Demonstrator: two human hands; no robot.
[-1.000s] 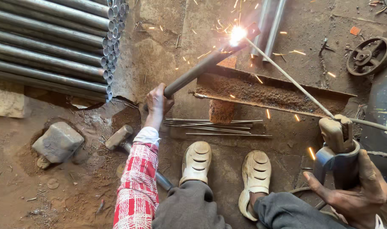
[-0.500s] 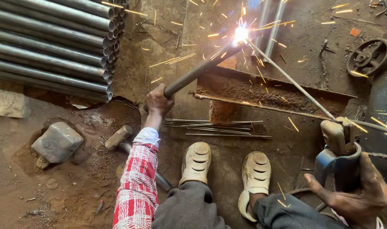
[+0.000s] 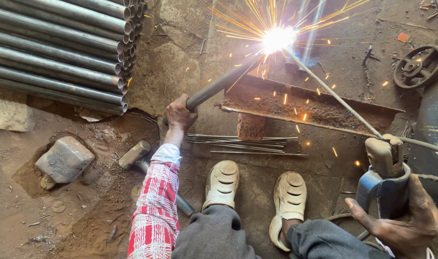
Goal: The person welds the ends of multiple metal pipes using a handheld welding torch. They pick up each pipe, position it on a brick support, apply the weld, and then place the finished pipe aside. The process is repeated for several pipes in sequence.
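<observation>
While sparks fly: arc (image 3: 278, 38) burns where rod (image 3: 331, 92) meets pipe (image 3: 218, 85), above the rusty beam (image 3: 315, 108).
Left hand (image 3: 179, 114): wrapped around the pipe's near end.
Right hand (image 3: 403, 218): clenched on the holder (image 3: 386, 180), near the frame's right edge.
Open ground: bare dirt left of the hammer (image 3: 135, 154); stacked pipes (image 3: 60, 48) fill the upper left.

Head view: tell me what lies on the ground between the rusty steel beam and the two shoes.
In the head view, a bundle of thin welding rods lies between the beam and shoes.
</observation>
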